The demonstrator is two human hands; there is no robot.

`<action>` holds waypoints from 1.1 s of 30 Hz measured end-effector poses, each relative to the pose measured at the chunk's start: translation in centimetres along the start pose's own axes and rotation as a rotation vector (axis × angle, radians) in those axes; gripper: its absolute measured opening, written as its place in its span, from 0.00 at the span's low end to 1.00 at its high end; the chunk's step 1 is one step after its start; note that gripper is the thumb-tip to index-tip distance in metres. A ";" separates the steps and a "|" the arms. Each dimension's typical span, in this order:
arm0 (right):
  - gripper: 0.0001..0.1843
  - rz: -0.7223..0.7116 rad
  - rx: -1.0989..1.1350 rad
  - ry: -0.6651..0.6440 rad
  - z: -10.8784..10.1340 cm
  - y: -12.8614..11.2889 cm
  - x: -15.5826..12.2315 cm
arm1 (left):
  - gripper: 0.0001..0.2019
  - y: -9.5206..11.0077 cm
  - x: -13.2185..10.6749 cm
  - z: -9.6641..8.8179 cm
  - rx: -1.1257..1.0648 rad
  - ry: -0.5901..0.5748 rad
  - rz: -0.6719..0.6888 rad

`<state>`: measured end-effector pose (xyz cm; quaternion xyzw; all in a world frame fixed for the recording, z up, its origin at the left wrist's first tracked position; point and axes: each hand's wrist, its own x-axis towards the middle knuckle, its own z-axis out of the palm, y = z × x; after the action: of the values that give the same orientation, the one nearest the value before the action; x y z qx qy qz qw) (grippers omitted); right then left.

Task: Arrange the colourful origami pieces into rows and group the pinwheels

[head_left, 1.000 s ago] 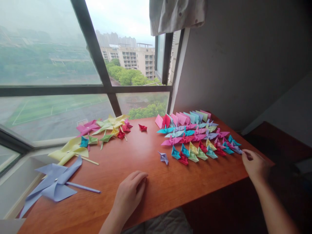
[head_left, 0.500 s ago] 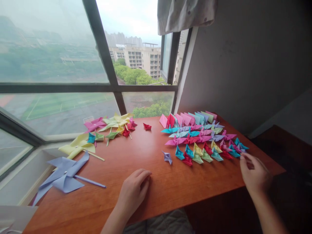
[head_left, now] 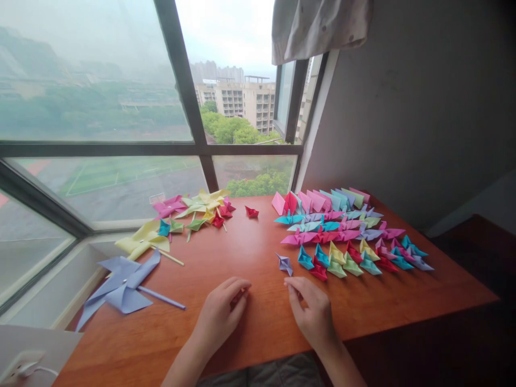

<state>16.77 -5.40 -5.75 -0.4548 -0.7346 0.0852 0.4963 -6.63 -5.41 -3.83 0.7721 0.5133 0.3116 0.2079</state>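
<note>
My left hand [head_left: 223, 309] rests on the wooden table [head_left: 245, 258] near its front edge, its fingers curled in and nothing visible in them. Just in front of a small purple paper boat [head_left: 285, 264] is my right hand [head_left: 312, 306]. Its thumb and forefinger curl together with nothing visible between them; whether they touch the boat I cannot tell. Two rows of folded paper boats [head_left: 337, 259] in several colours lie to the right. Behind these stand rows of paper cranes [head_left: 318, 235]. A single red paper boat [head_left: 252, 212] sits farther back.
Paper pinwheels on sticks lie at left: a blue-purple one [head_left: 124, 285], a yellow one [head_left: 141, 240] and a pink one [head_left: 169, 206], with small boats [head_left: 176, 226] among them. Folded paper pieces [head_left: 316, 200] line the back right. Windows [head_left: 105, 188] border the table; a wall socket [head_left: 24, 368] is lower left.
My right hand has moved left from the right end of the boat rows to the lone purple boat. My left hand stays in place. The view has turned slightly left.
</note>
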 end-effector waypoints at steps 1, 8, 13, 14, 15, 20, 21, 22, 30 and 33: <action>0.12 -0.003 -0.001 -0.011 0.2 0.0 0.0 | 0.10 -0.4 0.1 -0.4 0.024 0.004 -0.004; 0.13 -0.020 0.012 -0.061 0.5 0.3 -0.5 | 0.13 -5.6 3.6 -6.4 0.322 0.199 -0.124; 0.12 0.009 0.014 -0.033 0.5 0.4 -0.2 | 0.16 -9.3 6.5 -11.1 0.715 0.311 -0.308; 0.12 0.011 0.016 -0.026 0.5 0.5 -0.2 | 0.17 -9.7 6.9 -11.8 0.744 0.296 -0.336; 0.12 0.012 0.017 -0.018 0.5 0.5 -0.2 | 0.17 -10.0 7.3 -12.3 0.760 0.279 -0.360; 0.12 0.021 0.020 0.012 0.6 0.5 -0.3 | 0.18 -10.8 8.8 -13.3 0.799 0.145 -0.435; 0.12 0.023 0.021 0.013 0.5 0.5 -0.2 | 0.18 -11.0 9.0 -13.3 0.800 0.122 -0.431; 0.12 0.025 0.024 0.013 0.5 0.5 -0.2 | 0.18 -11.1 9.2 -13.2 0.801 0.105 -0.425; 0.12 0.041 0.034 -0.001 0.5 0.4 -0.1 | 0.17 -11.7 9.7 -12.8 0.852 0.053 -0.394; 0.12 0.037 0.036 0.009 0.5 0.4 -0.1 | 0.16 -11.7 9.7 -12.7 0.865 0.041 -0.367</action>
<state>16.63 -5.03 -6.29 -0.4598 -0.7221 0.1055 0.5060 -20.54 8.11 0.38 0.6780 0.7281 0.0423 -0.0918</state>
